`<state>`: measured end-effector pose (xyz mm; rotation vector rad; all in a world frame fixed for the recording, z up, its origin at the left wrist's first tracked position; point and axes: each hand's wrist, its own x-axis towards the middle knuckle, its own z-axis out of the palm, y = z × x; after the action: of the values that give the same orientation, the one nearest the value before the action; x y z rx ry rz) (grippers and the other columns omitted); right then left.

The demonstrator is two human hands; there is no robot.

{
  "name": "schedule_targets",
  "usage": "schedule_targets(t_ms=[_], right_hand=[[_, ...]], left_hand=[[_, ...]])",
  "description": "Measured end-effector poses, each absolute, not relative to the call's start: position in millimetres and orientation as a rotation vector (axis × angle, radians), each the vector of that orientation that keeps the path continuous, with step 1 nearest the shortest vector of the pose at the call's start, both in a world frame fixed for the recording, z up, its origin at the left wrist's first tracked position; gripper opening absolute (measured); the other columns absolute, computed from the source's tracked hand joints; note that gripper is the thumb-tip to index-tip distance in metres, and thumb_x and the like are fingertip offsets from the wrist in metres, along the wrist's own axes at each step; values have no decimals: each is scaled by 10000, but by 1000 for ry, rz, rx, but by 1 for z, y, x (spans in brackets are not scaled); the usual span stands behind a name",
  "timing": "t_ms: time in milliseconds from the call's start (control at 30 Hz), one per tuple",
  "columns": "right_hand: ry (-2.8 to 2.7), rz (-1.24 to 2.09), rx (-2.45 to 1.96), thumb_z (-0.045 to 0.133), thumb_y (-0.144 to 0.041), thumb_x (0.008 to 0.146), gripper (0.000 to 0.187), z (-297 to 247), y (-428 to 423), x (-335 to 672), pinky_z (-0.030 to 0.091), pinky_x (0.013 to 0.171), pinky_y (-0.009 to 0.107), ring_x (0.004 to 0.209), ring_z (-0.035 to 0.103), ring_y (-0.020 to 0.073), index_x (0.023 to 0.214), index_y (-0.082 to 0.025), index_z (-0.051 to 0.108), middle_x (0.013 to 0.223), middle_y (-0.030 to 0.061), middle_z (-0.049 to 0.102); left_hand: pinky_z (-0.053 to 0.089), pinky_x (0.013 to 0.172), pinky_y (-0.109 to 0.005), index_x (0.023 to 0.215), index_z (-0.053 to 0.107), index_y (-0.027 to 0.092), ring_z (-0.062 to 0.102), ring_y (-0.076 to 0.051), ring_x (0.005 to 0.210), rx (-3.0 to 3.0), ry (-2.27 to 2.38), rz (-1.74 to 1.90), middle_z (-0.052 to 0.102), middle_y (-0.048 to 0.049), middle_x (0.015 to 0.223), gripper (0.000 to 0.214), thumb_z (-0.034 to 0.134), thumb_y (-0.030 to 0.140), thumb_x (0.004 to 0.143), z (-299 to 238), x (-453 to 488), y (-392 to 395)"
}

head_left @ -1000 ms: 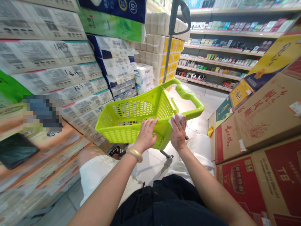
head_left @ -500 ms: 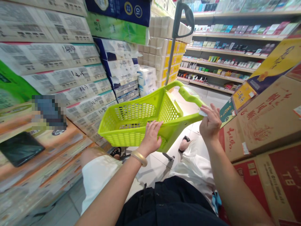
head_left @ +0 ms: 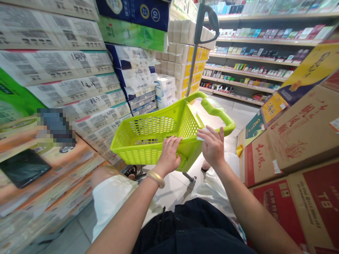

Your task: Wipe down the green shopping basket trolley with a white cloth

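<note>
A lime green plastic shopping basket (head_left: 148, 130) is tipped up in front of me, its open top facing left. My left hand (head_left: 169, 153) grips the near rim of the basket, fingers curled over the edge. My right hand (head_left: 213, 146) presses a small white cloth (head_left: 202, 132) against the basket's side just below its green handle (head_left: 217, 109). A grey pull handle (head_left: 205, 21) on a metal pole rises behind the basket.
Stacked packs of tissue paper (head_left: 79, 81) wall the left side. Red and brown cartons (head_left: 296, 141) are piled on the right. Shelves of small goods (head_left: 251, 56) run across the back. Tiled floor (head_left: 172, 190) shows below the basket, and my knees in white shorts.
My right hand with the cloth went out to the right end of the basket's handle bar, then came back left to the basket's side. My left hand has kept its hold on the rim.
</note>
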<state>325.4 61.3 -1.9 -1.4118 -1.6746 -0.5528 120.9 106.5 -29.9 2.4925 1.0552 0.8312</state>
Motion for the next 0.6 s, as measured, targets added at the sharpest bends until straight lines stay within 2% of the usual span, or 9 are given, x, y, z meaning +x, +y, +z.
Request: schedule_targets(t_ms=[233,367,600], right_hand=[[-1409,-615,-1474,417,-68,828,364,18,61,372,157,1222,575,1204,610,226,872,-229,740,1013,29,769],[-1381,-589,-1488,430,-58,811,371,12,65,348,183,1220,560,1244,576,234,900,-236,743,1020,29,765],[-1628,-531,-1484,464,-57,838,352,9,60,312,94,1257,491,1192,614,208,944,-266,726,1071,-38,764]], left_hand=[[147,1220,-625,1478,376,208,353,-314,1419,2481,1065,846,494,-128,1415,746,512,126,749,-32,126,107],[136,1220,-631,1483,375,229,361,-315,1414,2473,1072,852,501,-119,1411,759,521,121,746,-31,126,107],[126,1222,-629,1473,384,234,355,-306,1417,2454,1063,849,499,-107,1418,747,506,117,745,-30,118,105]])
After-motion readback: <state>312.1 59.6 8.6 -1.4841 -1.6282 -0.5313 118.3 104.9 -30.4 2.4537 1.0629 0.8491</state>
